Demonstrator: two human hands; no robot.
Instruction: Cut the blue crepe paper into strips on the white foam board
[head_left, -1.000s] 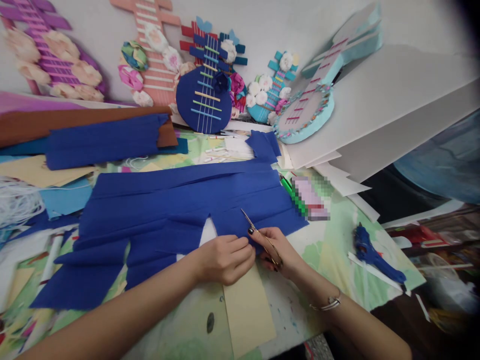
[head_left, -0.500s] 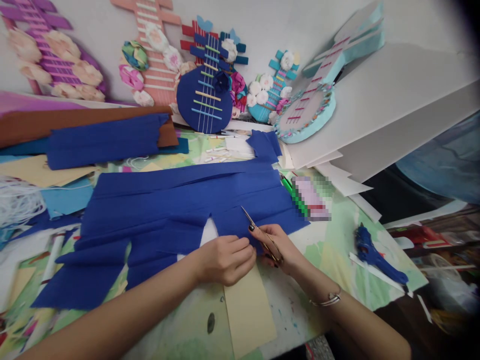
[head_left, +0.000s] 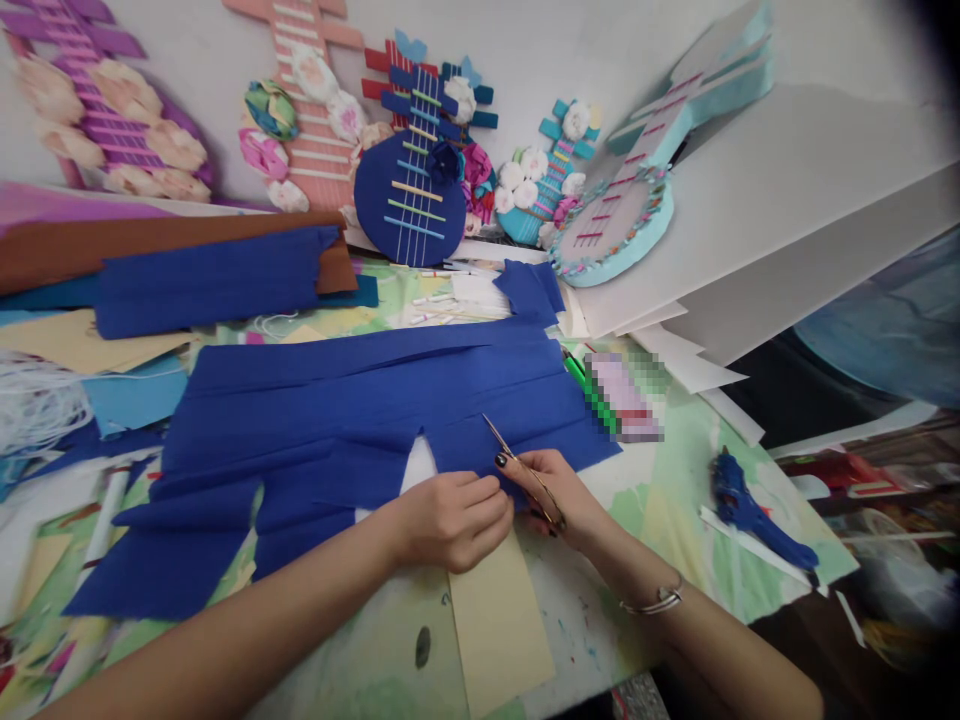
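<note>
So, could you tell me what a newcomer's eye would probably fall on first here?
Probably the big sheet of deep blue paper spread across the middle of the table, with the right hand holding scissors over its near edge beside the left hand. Next, perhaps, the row of colourful stringed-instrument models behind, especially the round dark blue one near the centre.

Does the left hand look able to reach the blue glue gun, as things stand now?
Probably not easily: the right hand, holding the scissors, is between the left hand and the glue gun.
</note>
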